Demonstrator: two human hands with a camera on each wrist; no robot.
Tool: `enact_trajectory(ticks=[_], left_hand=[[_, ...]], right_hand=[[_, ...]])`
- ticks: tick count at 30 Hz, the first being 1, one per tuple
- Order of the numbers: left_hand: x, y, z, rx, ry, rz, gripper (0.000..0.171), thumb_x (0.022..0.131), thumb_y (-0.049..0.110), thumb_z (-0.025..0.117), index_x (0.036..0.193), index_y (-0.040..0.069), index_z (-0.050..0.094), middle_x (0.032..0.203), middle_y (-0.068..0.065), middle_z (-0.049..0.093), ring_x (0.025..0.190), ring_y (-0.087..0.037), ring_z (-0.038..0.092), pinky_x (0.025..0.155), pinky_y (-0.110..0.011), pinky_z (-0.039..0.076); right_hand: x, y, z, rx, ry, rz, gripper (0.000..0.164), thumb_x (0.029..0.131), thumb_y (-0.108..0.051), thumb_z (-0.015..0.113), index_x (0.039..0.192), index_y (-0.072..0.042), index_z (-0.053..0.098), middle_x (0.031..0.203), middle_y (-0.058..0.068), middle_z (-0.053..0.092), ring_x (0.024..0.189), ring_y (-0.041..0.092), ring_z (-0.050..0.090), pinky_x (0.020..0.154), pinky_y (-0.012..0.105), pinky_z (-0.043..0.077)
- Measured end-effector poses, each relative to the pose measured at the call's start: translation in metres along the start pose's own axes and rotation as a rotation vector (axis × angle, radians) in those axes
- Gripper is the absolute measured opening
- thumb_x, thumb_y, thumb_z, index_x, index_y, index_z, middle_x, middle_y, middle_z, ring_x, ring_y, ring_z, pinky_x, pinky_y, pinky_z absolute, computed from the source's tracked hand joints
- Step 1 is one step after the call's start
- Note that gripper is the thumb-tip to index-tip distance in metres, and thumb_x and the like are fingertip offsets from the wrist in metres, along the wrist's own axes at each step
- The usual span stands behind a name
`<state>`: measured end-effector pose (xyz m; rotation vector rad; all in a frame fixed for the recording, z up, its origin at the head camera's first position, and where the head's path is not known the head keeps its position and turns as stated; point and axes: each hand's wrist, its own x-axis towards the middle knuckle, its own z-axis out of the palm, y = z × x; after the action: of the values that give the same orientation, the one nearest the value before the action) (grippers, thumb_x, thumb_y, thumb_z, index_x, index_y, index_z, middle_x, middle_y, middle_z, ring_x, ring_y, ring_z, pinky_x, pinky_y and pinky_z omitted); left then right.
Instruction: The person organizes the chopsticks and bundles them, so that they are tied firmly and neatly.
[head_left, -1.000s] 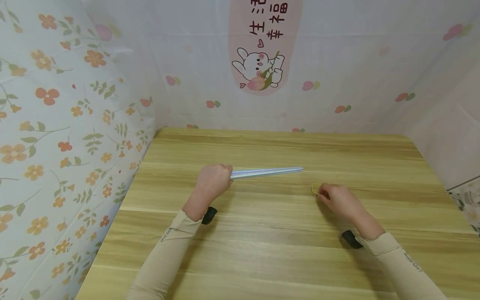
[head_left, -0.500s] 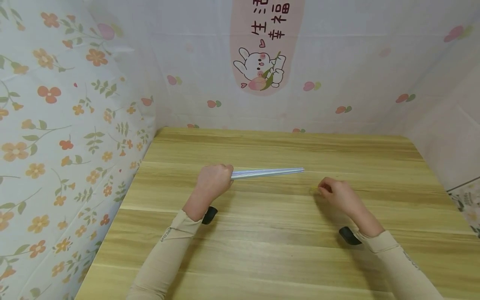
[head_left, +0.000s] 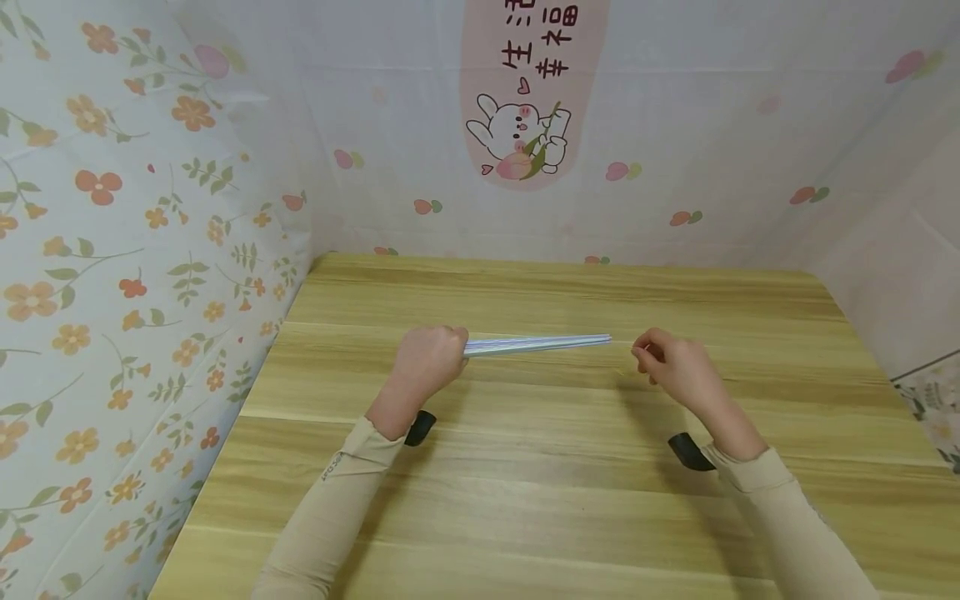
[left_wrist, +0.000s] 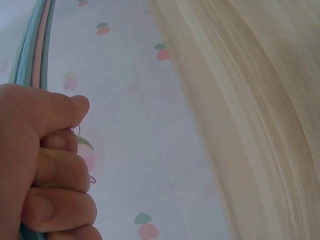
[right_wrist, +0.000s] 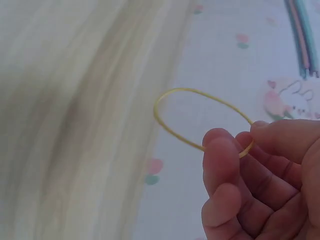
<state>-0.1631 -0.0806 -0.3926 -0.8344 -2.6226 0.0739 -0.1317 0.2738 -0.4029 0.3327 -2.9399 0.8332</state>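
Observation:
A bundle of long thin sticks (head_left: 536, 344), pale blue, teal and pink, points rightward above the wooden table. My left hand (head_left: 430, 358) grips it in a fist around the left end; the curled fingers hide that part. In the left wrist view the sticks (left_wrist: 31, 55) rise out of the top of the fist, side by side. My right hand (head_left: 678, 367) is just past the bundle's free tips, apart from them. Between thumb and fingertips it pinches a thin yellow rubber band (right_wrist: 180, 89), which hangs out as an unstretched oval loop in the right wrist view.
The wood-grain table (head_left: 525, 500) spreads under both hands. White cloth with fruit and rabbit prints (head_left: 375, 183) closes off its back edge, and a flowered cloth (head_left: 135, 333) stands along the left. Dark wrist cameras (head_left: 692, 452) sit beneath the forearms.
My right hand has risen away from the table and moved up toward the bundle's tips with the rubber band. The left hand and the bundle have stayed nearly still.

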Motion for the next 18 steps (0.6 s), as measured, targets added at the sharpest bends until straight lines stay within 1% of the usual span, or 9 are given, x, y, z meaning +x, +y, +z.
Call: enact_trajectory(ticks=[7,13,18], left_hand=[[0.001,0.002,-0.002,-0.009,-0.007,-0.002,0.022,0.081,0.019,0.072,0.068,0.01,0.057,0.053,0.0,0.053,0.044,-0.007,0.03,0.036,-0.024,0.032],[0.001,0.003,-0.004,-0.01,-0.006,0.0,0.02,0.081,0.017,0.071,0.068,0.01,0.058,0.053,0.0,0.053,0.045,-0.007,0.029,0.037,-0.024,0.031],[0.003,0.005,-0.006,-0.028,-0.022,-0.001,0.02,0.082,0.017,0.071,0.068,0.01,0.057,0.053,0.001,0.052,0.045,-0.006,0.028,0.037,-0.023,0.029]], right_hand=[[0.006,-0.02,-0.006,0.027,0.028,0.015,0.017,0.097,-0.016,0.053,0.103,-0.002,0.062,0.072,0.008,0.065,0.05,0.01,0.056,0.045,0.027,0.04],[0.012,-0.033,-0.008,0.06,0.072,0.013,0.018,0.097,-0.016,0.053,0.103,-0.001,0.062,0.07,0.008,0.066,0.049,0.01,0.056,0.047,0.026,0.042],[0.015,-0.042,-0.008,0.061,0.122,0.0,0.016,0.097,-0.016,0.055,0.101,-0.003,0.063,0.069,0.007,0.066,0.048,0.009,0.057,0.049,0.025,0.044]])
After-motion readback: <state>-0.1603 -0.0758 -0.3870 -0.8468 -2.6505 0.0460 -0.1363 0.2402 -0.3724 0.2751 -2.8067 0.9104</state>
